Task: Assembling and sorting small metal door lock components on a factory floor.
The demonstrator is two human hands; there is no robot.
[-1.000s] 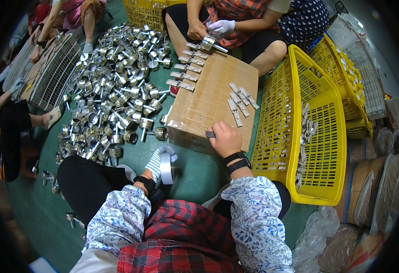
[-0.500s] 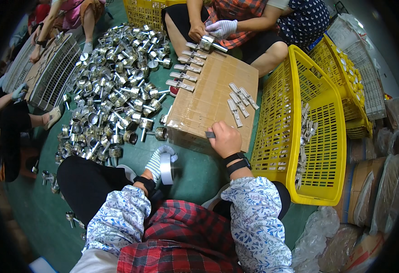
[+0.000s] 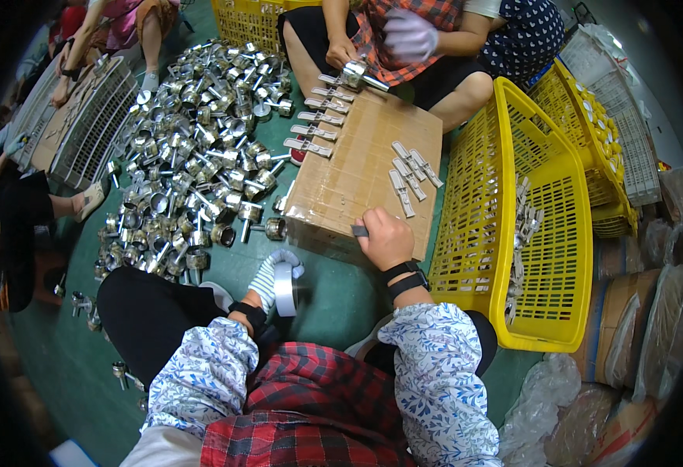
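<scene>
My left hand (image 3: 273, 268), in a striped glove, is closed around a shiny round silver piece (image 3: 284, 289) low over the green floor. Its far side is hidden, so its exact kind does not show. At the near edge of a cardboard box (image 3: 357, 179), my bare right hand (image 3: 388, 240) is curled, with a small dark grey strip (image 3: 360, 231) sticking out of the fist. Several flat metal clips (image 3: 408, 180) lie on the box top near that hand. More clips (image 3: 312, 131) line the box's left edge and overhang it.
A big heap of metal cups with handles (image 3: 193, 156) covers the floor at left. On the right stands a yellow plastic basket (image 3: 505, 327) with metal clips inside. Across the box sits a co-worker (image 3: 411, 47), one gloved hand blurred, the other at a metal cup (image 3: 353, 74).
The co-worker's gloved hand has lifted away from the metal cup, up and to the right. Another person's hand at far left has moved. My own hands have stayed in place.
</scene>
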